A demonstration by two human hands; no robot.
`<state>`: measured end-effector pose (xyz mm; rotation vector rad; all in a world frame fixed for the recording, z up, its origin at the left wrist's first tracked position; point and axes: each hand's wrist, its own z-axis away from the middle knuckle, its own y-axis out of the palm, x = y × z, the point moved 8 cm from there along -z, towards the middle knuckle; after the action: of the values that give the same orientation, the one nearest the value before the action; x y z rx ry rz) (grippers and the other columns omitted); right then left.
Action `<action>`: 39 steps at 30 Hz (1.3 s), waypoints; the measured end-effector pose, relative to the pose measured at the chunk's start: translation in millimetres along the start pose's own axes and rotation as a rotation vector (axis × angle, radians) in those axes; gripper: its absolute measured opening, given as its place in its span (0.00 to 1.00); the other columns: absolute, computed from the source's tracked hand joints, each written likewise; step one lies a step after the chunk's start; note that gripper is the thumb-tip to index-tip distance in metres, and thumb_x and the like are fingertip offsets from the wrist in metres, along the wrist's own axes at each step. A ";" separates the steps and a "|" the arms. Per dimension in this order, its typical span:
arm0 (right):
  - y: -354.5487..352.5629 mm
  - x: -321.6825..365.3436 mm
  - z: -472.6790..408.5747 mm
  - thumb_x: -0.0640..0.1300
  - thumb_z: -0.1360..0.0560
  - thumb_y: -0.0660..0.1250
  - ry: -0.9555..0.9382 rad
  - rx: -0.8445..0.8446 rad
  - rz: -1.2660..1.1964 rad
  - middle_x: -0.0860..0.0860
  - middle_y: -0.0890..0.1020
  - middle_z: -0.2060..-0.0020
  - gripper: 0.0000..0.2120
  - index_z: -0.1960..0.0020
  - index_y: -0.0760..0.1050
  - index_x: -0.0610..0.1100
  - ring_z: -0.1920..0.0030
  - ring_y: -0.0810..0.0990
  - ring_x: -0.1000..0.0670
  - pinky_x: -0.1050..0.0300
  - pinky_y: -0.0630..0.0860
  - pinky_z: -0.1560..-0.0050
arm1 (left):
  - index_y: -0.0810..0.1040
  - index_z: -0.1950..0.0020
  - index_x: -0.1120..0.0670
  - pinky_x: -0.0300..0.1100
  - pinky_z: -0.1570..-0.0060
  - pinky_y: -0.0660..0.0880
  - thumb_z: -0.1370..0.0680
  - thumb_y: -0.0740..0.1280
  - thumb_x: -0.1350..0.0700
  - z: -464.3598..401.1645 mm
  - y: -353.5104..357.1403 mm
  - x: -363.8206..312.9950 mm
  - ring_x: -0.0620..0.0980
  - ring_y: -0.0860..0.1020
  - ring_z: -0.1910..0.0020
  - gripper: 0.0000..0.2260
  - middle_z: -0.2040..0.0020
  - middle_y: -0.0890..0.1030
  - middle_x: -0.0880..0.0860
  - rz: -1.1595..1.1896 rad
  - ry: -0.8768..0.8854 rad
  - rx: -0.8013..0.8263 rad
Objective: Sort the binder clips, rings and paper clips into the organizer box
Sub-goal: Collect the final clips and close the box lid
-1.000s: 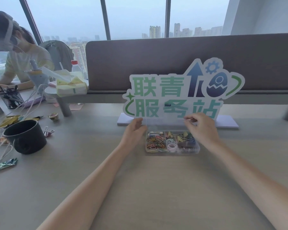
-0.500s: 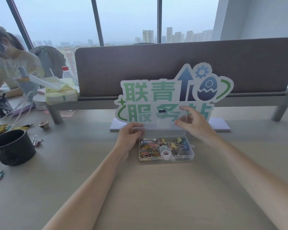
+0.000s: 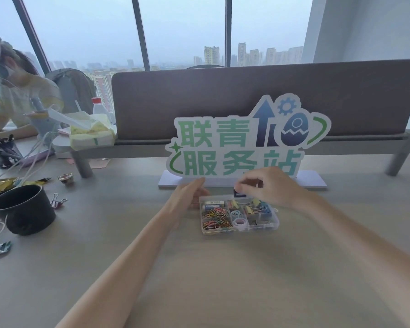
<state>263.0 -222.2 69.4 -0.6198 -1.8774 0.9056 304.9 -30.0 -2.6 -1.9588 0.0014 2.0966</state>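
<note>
The clear organizer box (image 3: 273, 224) stands on the table in front of me. Coloured paper clips (image 3: 216, 218) fill its left compartments, pastel rings (image 3: 239, 221) lie in the middle ones, and binder clips (image 3: 257, 208) sit at the right. My right hand (image 3: 268, 188) hovers over the box's back edge with curled fingers, pinching the dark tab (image 3: 239, 192) of the clear lid. How the nearly invisible lid lies I cannot tell. My left hand (image 3: 189, 194) rests at the back left corner of the box, fingers straight.
Two loose binder clips (image 3: 57, 201) lie on the table at the left beside a black cup (image 3: 24, 209). A green lettered sign (image 3: 223, 147) on a white base stands just behind the box. Cables, a pen holder (image 3: 3, 152) and a seated person (image 3: 17, 95) fill the far left.
The lid stood raised between both hands; its dark tab has now come down to the box's back edge. My right hand dropped with it, and my left hand sank beside the box.
</note>
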 end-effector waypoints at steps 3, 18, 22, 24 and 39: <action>15.7 -6.8 9.6 0.64 0.25 0.61 0.019 0.094 -0.026 0.41 0.80 0.69 0.26 0.60 0.81 0.42 0.69 0.76 0.44 0.66 0.67 0.67 | 0.81 0.54 0.54 0.47 0.45 0.74 0.23 0.66 0.48 9.9 9.8 -8.0 0.49 0.78 0.51 0.11 0.55 0.83 0.49 -0.308 0.082 0.053; 64.4 -33.0 34.6 0.63 0.21 0.41 0.066 0.280 0.350 0.57 0.53 0.22 0.26 0.24 0.55 0.60 0.22 0.48 0.51 0.53 0.43 0.23 | 0.51 0.22 0.49 0.47 0.25 0.47 0.18 0.49 0.41 27.1 49.2 16.5 0.52 0.46 0.22 0.27 0.21 0.50 0.55 -0.894 0.193 0.123; 71.4 -34.2 44.1 0.66 0.25 0.34 0.055 0.255 0.378 0.60 0.47 0.23 0.29 0.25 0.49 0.66 0.22 0.41 0.55 0.51 0.39 0.22 | 0.48 0.22 0.48 0.52 0.24 0.47 0.18 0.47 0.40 26.4 51.6 21.5 0.54 0.46 0.22 0.27 0.21 0.48 0.55 -0.994 0.233 0.126; 72.3 -32.5 45.2 0.65 0.24 0.34 0.043 0.243 0.386 0.61 0.46 0.23 0.28 0.25 0.48 0.64 0.23 0.39 0.56 0.50 0.39 0.22 | 0.47 0.22 0.48 0.54 0.24 0.48 0.18 0.45 0.41 26.4 53.5 21.5 0.55 0.46 0.22 0.26 0.21 0.49 0.56 -1.059 0.270 0.124; 79.2 -12.5 64.4 0.69 0.23 0.42 -0.141 0.232 0.524 0.52 0.53 0.21 0.33 0.22 0.49 0.56 0.21 0.48 0.50 0.53 0.42 0.23 | 0.46 0.22 0.47 0.54 0.24 0.49 0.21 0.41 0.38 27.4 54.1 30.4 0.52 0.47 0.22 0.29 0.21 0.49 0.54 -1.097 0.341 0.184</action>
<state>214.2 -204.9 -19.5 -0.9436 -1.7207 1.5144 265.9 -71.0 -39.9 -1.5879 -0.6285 1.0081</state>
